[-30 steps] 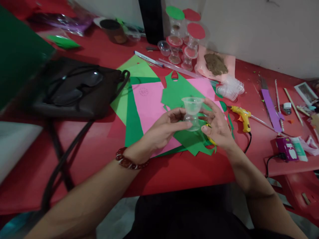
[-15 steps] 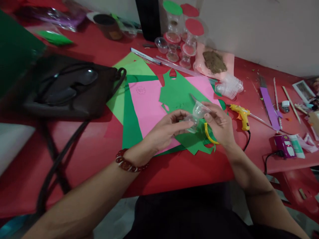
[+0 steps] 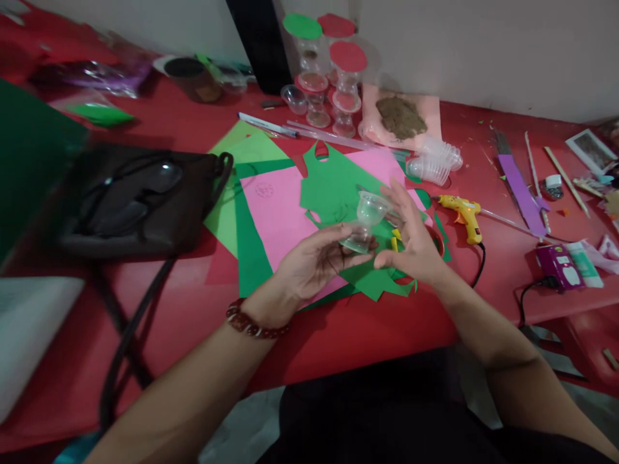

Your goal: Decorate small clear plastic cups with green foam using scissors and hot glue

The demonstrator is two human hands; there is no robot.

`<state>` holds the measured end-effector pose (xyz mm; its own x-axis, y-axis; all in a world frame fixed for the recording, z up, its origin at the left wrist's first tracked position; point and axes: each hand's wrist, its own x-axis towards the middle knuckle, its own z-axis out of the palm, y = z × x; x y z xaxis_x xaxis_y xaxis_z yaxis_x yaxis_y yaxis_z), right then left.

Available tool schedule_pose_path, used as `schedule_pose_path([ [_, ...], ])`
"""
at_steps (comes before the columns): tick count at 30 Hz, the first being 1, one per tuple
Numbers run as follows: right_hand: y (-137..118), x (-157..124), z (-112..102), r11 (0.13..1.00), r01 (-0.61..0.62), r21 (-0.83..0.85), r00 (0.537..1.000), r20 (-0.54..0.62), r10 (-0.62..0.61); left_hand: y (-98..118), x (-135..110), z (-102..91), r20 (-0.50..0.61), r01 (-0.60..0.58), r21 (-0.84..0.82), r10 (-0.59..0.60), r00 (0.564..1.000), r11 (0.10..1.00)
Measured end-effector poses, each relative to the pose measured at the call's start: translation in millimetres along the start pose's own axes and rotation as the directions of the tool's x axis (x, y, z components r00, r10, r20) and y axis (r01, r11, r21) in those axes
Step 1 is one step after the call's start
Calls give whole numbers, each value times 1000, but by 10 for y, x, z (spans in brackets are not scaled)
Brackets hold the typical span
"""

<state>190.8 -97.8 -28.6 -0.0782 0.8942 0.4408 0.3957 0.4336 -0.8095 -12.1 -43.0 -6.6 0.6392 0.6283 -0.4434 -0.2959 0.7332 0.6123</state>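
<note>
A clear plastic piece made of two small cups joined base to base (image 3: 363, 222) is tilted between both hands above the coloured paper. My left hand (image 3: 316, 261) has its fingers closed on the lower cup. My right hand (image 3: 411, 235) has its fingers spread and rests against the upper cup's side. Under the hands lie a cut green sheet (image 3: 338, 187) and a pink sheet (image 3: 280, 212). Yellow-handled scissors (image 3: 395, 240) show partly beneath my right hand.
A black bag (image 3: 140, 196) with a long strap lies left. At the back stand finished cup pieces with paper lids (image 3: 345, 84), a heap of brown powder (image 3: 400, 117), and stacked clear cups (image 3: 432, 164). A yellow glue gun (image 3: 461, 212) lies right, among sticks and a purple box (image 3: 556, 265).
The cup piece went from upright to tipped right, and is now tilted more upright again. My right hand's fingers have spread off their grip. The view shifted rightward.
</note>
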Motion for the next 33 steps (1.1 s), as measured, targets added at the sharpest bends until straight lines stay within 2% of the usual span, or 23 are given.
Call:
schedule_pose_path([
  [3, -29, -29, 38, 989, 91, -114, 995, 43, -86, 8, -10, 4, 31, 30, -42, -29, 999, 999],
  [6, -62, -55, 89, 967, 146, -211, 989, 36, -142, -10, -10, 0, 107, 41, -38, -37, 994, 998],
  [9, -92, -66, 110, 963, 77, -257, 997, 29, -72, -50, -13, -16, 190, 40, 31, -45, 981, 999],
  [12, -114, -63, 95, 973, -33, -230, 999, 23, 39, -95, -18, -56, 219, 8, 123, -34, 975, 992],
  [15, -113, -55, 73, 982, -14, -189, 1000, 7, 15, -118, 5, -129, 244, -99, 190, 50, 968, 977],
  [17, -103, -50, 64, 987, 33, -157, 999, -2, -34, -101, 36, -181, 283, -277, 263, 201, 938, 924],
  [18, -99, -47, 59, 989, 54, -141, 998, -2, -55, -79, 48, -200, 318, -376, 321, 275, 907, 869],
  [21, -105, -39, 38, 990, 76, -121, 997, 38, -72, 12, 49, -210, 442, -558, 491, 360, 822, 669],
  [23, -128, -32, 17, 988, 51, -148, 995, 87, -38, 69, 16, -181, 480, -597, 552, 363, 799, 583],
  [25, -158, -24, -7, 984, 37, -172, 992, 125, -15, 105, -25, -142, 466, -607, 589, 389, 795, 534],
  [29, -188, -10, -51, 975, 92, -201, 988, 138, -65, 127, -62, -92, 412, -610, 628, 458, 788, 483],
  [33, -160, -11, -86, 970, 84, -227, 985, 169, -45, 138, -55, -86, 387, -606, 650, 486, 783, 459],
])
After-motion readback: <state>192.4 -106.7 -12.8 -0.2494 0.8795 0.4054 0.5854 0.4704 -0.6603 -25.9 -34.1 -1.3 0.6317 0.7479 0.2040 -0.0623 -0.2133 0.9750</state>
